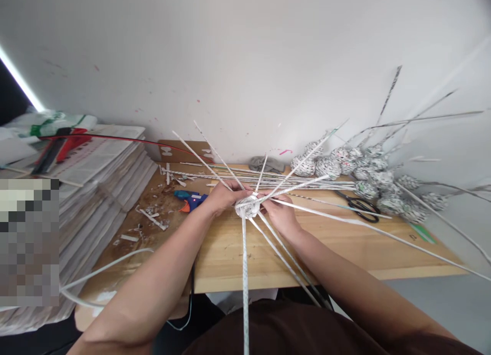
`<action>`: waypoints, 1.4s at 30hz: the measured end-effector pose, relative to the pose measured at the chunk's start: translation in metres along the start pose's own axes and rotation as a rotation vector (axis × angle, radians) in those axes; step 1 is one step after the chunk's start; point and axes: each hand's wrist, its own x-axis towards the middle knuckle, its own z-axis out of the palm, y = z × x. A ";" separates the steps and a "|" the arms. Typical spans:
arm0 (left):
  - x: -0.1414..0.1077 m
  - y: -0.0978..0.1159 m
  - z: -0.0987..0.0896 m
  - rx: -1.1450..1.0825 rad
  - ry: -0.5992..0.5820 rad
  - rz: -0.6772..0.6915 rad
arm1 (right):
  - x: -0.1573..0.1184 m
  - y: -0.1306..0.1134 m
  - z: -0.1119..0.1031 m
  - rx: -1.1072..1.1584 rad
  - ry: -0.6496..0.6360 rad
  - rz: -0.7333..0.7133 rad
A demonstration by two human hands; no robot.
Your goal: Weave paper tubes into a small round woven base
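Between my hands, above the wooden board, is a small round woven paper piece [247, 206] with rolled paper strips spreading out from it on all sides. My left hand [225, 197] grips its left edge, thumb reaching over the top. On the other side my right hand [281, 212] is closed, its fingers at the base of the strips near the rim; which strip they pinch is hidden. One long paper strip [246, 283] hangs down toward my body. Another strip [360, 223] runs far out to the right.
Several woven paper balls [368, 176] are piled at the right against the wall. Black-handled scissors [362, 207] and loose paper rods [307, 182] lie on the board [337, 252]. A blue glue gun [191, 200] rests left, among paper scraps. A tall newspaper stack [111, 191] stands farther left.
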 end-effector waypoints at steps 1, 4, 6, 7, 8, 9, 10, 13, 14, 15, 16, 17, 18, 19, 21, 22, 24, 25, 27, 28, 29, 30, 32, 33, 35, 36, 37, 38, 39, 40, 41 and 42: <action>0.000 0.001 0.000 0.002 -0.002 0.001 | 0.001 0.000 -0.002 -0.059 -0.025 -0.043; -0.001 0.002 -0.001 0.013 -0.016 0.005 | 0.005 -0.004 -0.008 -0.260 -0.088 -0.239; -0.001 0.003 0.000 0.009 -0.018 0.004 | 0.006 -0.006 -0.011 -0.363 -0.117 -0.342; -0.002 0.002 0.001 0.000 -0.013 0.000 | 0.007 -0.007 -0.012 -0.394 -0.131 -0.362; -0.002 0.002 0.002 -0.017 -0.007 -0.010 | 0.007 -0.007 -0.012 -0.412 -0.139 -0.367; -0.002 0.001 0.003 -0.041 0.003 -0.027 | 0.007 -0.007 -0.012 -0.420 -0.137 -0.365; -0.001 -0.001 0.003 -0.073 0.009 -0.049 | 0.007 -0.007 -0.012 -0.417 -0.131 -0.354; 0.000 -0.005 0.004 -0.149 0.005 -0.108 | 0.005 -0.007 -0.008 -0.295 -0.132 -0.265; 0.000 -0.006 0.004 -0.154 0.007 -0.108 | 0.004 -0.007 -0.006 -0.220 -0.125 -0.215; 0.001 -0.007 0.003 -0.147 0.017 -0.097 | 0.002 -0.008 -0.003 -0.139 -0.109 -0.161; 0.001 -0.006 0.003 -0.129 0.035 -0.078 | 0.000 -0.009 -0.001 -0.060 -0.082 -0.108; 0.001 -0.005 0.003 -0.105 0.059 -0.052 | -0.002 -0.010 0.001 0.016 -0.046 -0.060; 0.000 -0.003 0.003 -0.079 0.082 -0.025 | -0.005 -0.012 0.003 0.083 -0.016 -0.019; -0.001 -0.001 0.002 -0.056 0.100 0.001 | -0.008 -0.014 0.004 0.132 -0.009 0.016; -0.002 0.004 0.002 -0.026 0.119 0.052 | -0.012 -0.017 0.004 0.148 -0.078 0.074; -0.003 0.007 0.002 -0.021 0.116 0.075 | -0.014 -0.018 0.003 0.116 -0.139 0.102; -0.004 0.011 0.001 -0.020 0.103 0.114 | -0.016 -0.019 -0.002 -0.008 -0.263 0.142; -0.005 0.012 0.001 -0.021 0.101 0.129 | -0.017 -0.019 -0.005 -0.093 -0.299 0.133; -0.004 0.013 0.000 -0.023 0.118 0.146 | -0.020 -0.021 -0.012 -0.315 -0.304 0.026; -0.004 0.013 -0.001 -0.024 0.138 0.148 | -0.023 -0.024 -0.016 -0.447 -0.274 -0.071; -0.003 0.013 -0.001 -0.024 0.158 0.149 | -0.028 -0.028 -0.020 -0.578 -0.231 -0.190; -0.002 0.013 -0.001 -0.022 0.175 0.150 | -0.033 -0.035 -0.023 -0.693 -0.184 -0.318; -0.001 0.016 0.001 -0.007 0.197 0.163 | -0.049 -0.051 -0.029 -0.809 -0.119 -0.568; -0.001 0.019 0.002 0.001 0.202 0.174 | -0.058 -0.059 -0.030 -0.811 -0.113 -0.669; -0.003 0.025 0.007 0.010 0.214 0.201 | -0.075 -0.070 -0.030 -0.740 -0.160 -0.715; -0.004 0.028 0.010 0.002 0.228 0.209 | -0.081 -0.071 -0.029 -0.684 -0.215 -0.635; -0.006 0.030 0.014 -0.024 0.252 0.208 | -0.086 -0.068 -0.026 -0.624 -0.297 -0.488; -0.008 0.032 0.017 -0.063 0.285 0.199 | -0.088 -0.062 -0.023 -0.557 -0.384 -0.312; -0.011 0.032 0.021 -0.109 0.322 0.187 | -0.089 -0.054 -0.018 -0.486 -0.454 -0.154; -0.014 0.030 0.025 -0.155 0.361 0.172 | -0.087 -0.044 -0.014 -0.397 -0.472 -0.030; -0.018 0.027 0.028 -0.197 0.399 0.158 | -0.084 -0.035 -0.008 -0.313 -0.445 0.041; -0.022 0.023 0.032 -0.225 0.434 0.147 | -0.080 -0.027 -0.003 -0.251 -0.408 0.054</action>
